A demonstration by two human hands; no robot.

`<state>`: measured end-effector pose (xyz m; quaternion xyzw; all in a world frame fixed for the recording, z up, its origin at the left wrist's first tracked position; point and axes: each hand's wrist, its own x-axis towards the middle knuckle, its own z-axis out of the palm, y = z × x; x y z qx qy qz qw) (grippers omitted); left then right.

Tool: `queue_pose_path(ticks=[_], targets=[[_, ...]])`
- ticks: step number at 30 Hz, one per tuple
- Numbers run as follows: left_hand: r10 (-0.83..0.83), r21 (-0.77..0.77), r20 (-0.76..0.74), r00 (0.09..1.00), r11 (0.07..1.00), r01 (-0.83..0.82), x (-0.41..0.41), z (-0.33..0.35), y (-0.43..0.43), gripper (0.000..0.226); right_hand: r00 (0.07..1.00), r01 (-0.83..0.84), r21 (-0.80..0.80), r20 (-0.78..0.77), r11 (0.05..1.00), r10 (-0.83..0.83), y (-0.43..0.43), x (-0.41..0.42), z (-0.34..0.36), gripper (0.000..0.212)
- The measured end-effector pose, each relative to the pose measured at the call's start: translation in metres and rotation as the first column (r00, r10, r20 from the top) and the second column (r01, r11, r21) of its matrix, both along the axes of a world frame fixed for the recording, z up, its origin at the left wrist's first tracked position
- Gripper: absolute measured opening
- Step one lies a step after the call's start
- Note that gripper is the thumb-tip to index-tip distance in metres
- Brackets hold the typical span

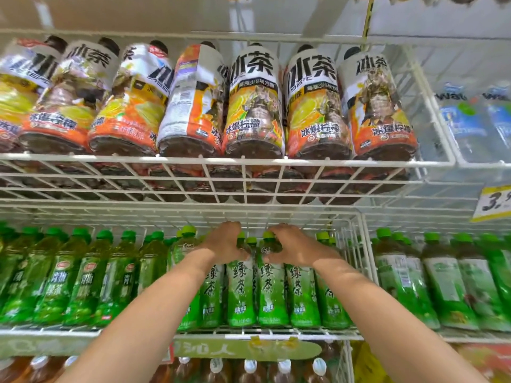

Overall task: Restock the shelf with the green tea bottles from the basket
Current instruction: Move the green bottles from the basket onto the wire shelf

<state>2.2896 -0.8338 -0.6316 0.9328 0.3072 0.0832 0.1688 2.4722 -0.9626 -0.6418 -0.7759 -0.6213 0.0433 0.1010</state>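
Forearms [154, 313] enter from the bottom edge. I see left hand [225, 241] wrapped round left bottle [240, 294], right hand [293, 244] round right bottle [272, 294]. Both bottles stand on the shelf [124, 331], necks hidden by fingers.

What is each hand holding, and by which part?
Two green tea bottles side by side: the left hand grips the left bottle, the right hand grips the right bottle, each by the neck.

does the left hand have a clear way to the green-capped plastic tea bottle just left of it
Probably yes: nothing stands between the left hand and that green-capped bottle, though it grips the next bottle.
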Motion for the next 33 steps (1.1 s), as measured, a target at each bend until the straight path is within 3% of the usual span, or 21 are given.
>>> queue_pose_path(ticks=[4, 7, 10, 13, 17, 22, 28, 33], targets=[[0.005, 0.010, -0.003, 1.000, 1.000, -0.005, 0.002, -0.001, 0.000, 0.054, 1.000, -0.013, 0.010, -0.005, 1.000, 0.013, -0.001, 0.002, -0.002, 0.081], [-0.002, 0.002, -0.019, 1.000, 1.000, 0.002, 0.004, 0.003, -0.003, 0.066, 0.998, -0.037, 0.053, -0.045, 0.998, 0.039, -0.010, 0.003, 0.002, 0.090], [-0.061, 0.068, -0.004, 0.998, 0.996, 0.061, 0.014, 0.011, -0.016, 0.077, 0.998, -0.055, 0.168, -0.020, 0.984, 0.059, -0.025, 0.015, 0.012, 0.080], [-0.124, 0.077, 0.034, 0.992, 0.990, 0.122, 0.034, 0.015, -0.031, 0.083, 0.994, -0.063, 0.125, 0.093, 0.990, 0.052, -0.041, 0.033, 0.016, 0.075], [-0.137, 0.019, 0.004, 0.991, 0.990, 0.137, 0.054, 0.003, -0.042, 0.076, 0.990, -0.069, 0.052, 0.130, 0.996, 0.062, -0.049, 0.042, 0.012, 0.071], [-0.144, 0.062, 0.030, 0.989, 0.988, 0.142, 0.058, -0.006, -0.042, 0.081, 0.990, -0.056, 0.061, 0.135, 0.997, 0.047, -0.048, 0.043, 0.010, 0.071], [-0.110, 0.144, 0.001, 0.994, 0.984, 0.108, 0.065, -0.007, -0.049, 0.064, 0.986, -0.050, 0.089, 0.163, 0.995, 0.035, -0.045, 0.042, 0.005, 0.070], [-0.115, 0.118, -0.018, 0.993, 0.986, 0.116, 0.067, -0.003, -0.049, 0.062, 0.992, -0.070, 0.098, 0.111, 0.993, 0.059, -0.052, 0.044, 0.008, 0.068]])
